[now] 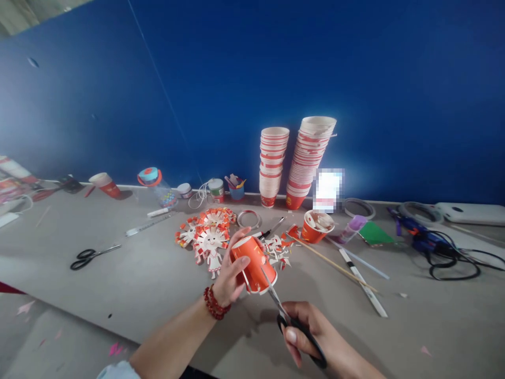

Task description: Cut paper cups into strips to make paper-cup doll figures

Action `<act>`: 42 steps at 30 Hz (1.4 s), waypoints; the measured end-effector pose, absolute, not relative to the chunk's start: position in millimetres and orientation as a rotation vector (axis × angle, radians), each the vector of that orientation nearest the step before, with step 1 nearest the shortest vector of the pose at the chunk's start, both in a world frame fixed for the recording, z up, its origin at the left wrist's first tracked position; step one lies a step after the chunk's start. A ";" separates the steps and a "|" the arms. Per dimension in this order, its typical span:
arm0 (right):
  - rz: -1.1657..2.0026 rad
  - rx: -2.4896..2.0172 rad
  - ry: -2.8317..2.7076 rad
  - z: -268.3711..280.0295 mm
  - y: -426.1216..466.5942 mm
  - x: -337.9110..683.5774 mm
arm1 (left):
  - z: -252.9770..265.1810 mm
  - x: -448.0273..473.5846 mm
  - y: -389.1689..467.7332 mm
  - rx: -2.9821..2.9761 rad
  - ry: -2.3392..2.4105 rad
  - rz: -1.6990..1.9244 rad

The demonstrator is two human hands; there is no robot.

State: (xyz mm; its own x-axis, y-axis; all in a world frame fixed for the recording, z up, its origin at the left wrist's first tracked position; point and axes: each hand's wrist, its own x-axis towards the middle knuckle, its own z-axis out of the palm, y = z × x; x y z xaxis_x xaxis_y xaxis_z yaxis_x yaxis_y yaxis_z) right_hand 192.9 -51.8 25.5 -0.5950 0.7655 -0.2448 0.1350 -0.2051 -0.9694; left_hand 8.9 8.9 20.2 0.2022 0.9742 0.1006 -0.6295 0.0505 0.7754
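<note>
My left hand [232, 271] is wrapped round an orange paper cup [255, 263], tilted with its rim towards my right hand. A slit runs up the cup's wall from the rim. In my right hand [310, 331] is a pair of scissors [283, 310] with black handles, its blades at the cup's rim beside the slit. Just behind the cup lie cut paper scraps [278, 250]. Left of it are several fringed paper figures [211, 239] in white and orange, one with a drawn face and dress.
Two tall stacks of paper cups [274, 168] stand against the blue wall. A cup of scraps [319, 226], a wooden stick [335, 263] and a glue gun [428, 239] with its cord are on the right. Other scissors [92, 256] lie left, near a clear bottle [158, 187].
</note>
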 end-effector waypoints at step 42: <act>1.828 -1.036 -1.602 20.8 -52.8 191.6 | 26.5 8.9 7.9 0.843 0.537 1.289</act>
